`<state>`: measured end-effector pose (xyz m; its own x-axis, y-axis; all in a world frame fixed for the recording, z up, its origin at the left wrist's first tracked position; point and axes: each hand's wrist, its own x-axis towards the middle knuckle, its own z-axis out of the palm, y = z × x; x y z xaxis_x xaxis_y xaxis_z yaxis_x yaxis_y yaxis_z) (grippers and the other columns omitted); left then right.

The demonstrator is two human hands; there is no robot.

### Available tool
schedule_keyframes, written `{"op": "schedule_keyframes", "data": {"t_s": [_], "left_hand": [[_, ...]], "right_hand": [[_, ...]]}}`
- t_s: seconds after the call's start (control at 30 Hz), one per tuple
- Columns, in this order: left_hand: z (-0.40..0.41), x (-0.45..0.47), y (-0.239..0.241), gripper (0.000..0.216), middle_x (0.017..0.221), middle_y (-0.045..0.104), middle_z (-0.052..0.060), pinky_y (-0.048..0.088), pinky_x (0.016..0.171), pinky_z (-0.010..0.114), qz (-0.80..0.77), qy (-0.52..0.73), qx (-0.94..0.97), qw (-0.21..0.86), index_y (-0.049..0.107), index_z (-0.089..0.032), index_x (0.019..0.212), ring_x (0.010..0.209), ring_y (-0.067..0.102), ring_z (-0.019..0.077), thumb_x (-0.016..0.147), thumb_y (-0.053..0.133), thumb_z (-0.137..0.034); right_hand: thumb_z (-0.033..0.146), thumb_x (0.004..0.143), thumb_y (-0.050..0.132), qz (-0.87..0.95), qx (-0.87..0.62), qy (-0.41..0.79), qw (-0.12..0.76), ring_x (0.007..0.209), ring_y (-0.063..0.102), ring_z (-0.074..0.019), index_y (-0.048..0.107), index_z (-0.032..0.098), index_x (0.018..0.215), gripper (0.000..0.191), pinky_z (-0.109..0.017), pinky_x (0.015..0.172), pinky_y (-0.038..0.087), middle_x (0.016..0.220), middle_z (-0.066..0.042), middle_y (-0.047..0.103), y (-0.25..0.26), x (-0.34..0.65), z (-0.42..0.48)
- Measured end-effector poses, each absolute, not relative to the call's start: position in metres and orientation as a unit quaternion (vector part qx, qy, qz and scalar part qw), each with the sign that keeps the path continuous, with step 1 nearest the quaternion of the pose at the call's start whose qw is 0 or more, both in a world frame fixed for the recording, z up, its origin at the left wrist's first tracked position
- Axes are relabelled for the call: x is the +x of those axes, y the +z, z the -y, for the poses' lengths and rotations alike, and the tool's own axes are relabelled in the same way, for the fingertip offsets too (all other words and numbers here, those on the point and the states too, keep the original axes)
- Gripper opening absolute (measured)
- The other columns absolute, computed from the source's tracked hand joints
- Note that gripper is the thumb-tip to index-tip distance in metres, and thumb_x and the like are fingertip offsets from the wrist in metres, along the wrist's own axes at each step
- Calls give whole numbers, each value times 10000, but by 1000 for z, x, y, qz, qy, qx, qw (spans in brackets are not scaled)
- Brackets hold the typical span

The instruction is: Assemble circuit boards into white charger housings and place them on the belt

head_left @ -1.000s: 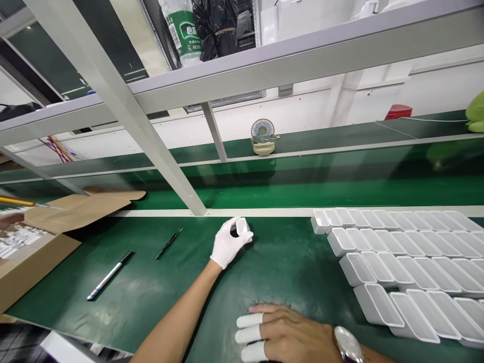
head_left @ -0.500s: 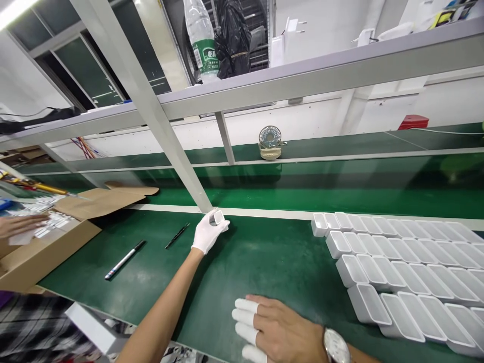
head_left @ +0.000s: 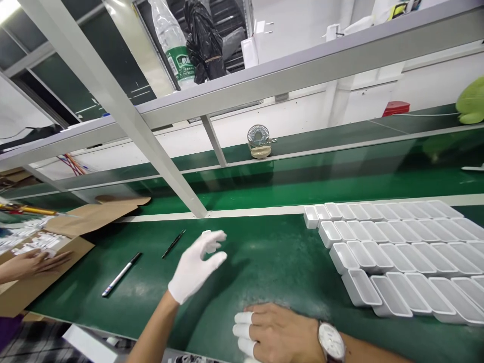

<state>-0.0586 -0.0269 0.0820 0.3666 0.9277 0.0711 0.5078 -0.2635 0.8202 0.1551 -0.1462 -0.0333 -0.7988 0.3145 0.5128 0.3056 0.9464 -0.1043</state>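
Note:
My left hand [head_left: 197, 266], in a white glove, is over the green tabletop. Its thumb and fingers are spread apart, slightly blurred. Just behind those fingers shows part of a small white plastic box [head_left: 206, 234]; the glove covers the rest of it. My right hand [head_left: 278, 333] lies palm down on the table near the front edge, white finger cots on its fingers and a watch at the wrist. Nothing shows in it. To its right stand rows of white open plastic boxes [head_left: 361, 290].
A black-capped pen [head_left: 121, 275] and black tweezers [head_left: 174, 244] lie on the left. Beyond them is a cardboard box [head_left: 71, 257] of white parts, with another person's hand [head_left: 36, 266] at it. A slanted metal post [head_left: 166, 169] rises behind my left hand. A small fan [head_left: 259, 141] stands farther back.
My left hand has drawn back toward me and its fingers have opened from around the small white box. My right hand stays on the table. The view has shifted slightly.

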Motion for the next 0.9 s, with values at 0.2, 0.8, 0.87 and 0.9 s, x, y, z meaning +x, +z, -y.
{"op": "schedule_keyframes", "data": {"t_s": [0.2,0.8,0.87,0.9], "left_hand": [[43,10,42,596,1211,685,220,531,952,460,-229,0,589,775,644,-129,1271,1105,679,317,776,809,-419],[-27,73,27,378,1307,654,167,570,955,460,-345,160,824,420,710,-168,1152,1170,657,321,821,749,-346],[-19,63,37,419,1398,590,142,521,1035,477,-351,162,857,342,698,-204,1179,1279,575,325,791,769,-345],[-17,56,45,418,1411,579,128,506,1057,476,-364,175,858,316,686,-217,1200,1289,566,314,806,751,-344]], "right_hand": [[310,994,558,953,-147,13,266,984,640,-131,667,201,883,190,-256,1068,395,1039,-5,727,-34,150,139],[357,1026,488,947,-144,-9,287,1050,619,-128,655,237,963,216,-262,968,445,1042,3,725,-38,159,133],[379,1022,484,945,-154,-12,290,1110,606,-156,662,222,973,243,-284,976,448,1061,-19,726,-38,159,136],[384,1017,489,943,-161,-11,291,1136,598,-169,666,214,964,251,-293,980,449,1067,-28,726,-39,158,138]]}}
